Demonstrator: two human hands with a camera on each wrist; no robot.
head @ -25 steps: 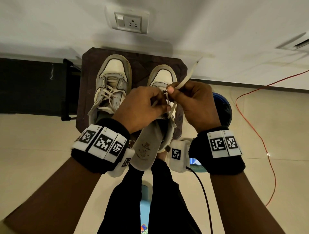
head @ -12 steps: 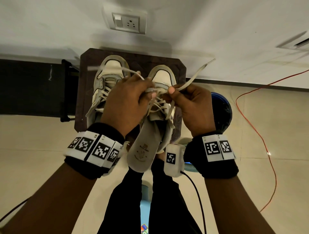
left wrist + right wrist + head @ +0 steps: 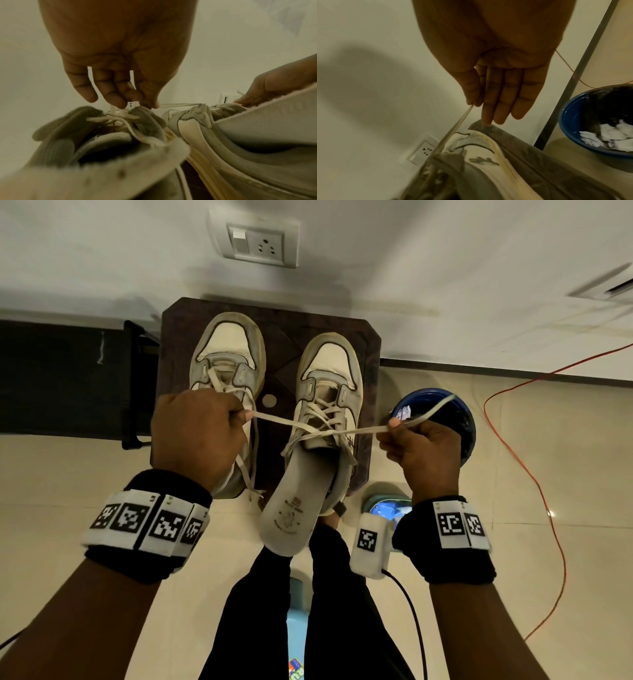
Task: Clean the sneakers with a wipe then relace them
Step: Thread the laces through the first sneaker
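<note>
Two worn white-and-grey sneakers stand side by side on a dark brown stool [image 3: 281,344]. Over the left sneaker [image 3: 227,361], my left hand [image 3: 244,416] pinches one end of the right sneaker's lace [image 3: 274,421]. The other end of the lace [image 3: 453,129] is pinched between thumb and forefinger of my right hand [image 3: 394,425], out to the right. Both ends cross, pulled taut, above the right sneaker [image 3: 330,385]. Its pale insole [image 3: 294,505] sticks out at the heel. In the left wrist view, lace strands run between the fingers [image 3: 109,94].
A blue bin [image 3: 459,419] with crumpled white wipes [image 3: 607,136] stands on the floor right of the stool. An orange cable [image 3: 534,474] trails across the tiles. A wall socket [image 3: 257,244] is behind the stool, a black frame [image 3: 132,385] to its left. My legs are below.
My hands were close together over the right sneaker's tongue. They have moved apart, left and right, drawing the two lace ends out sideways and taut.
</note>
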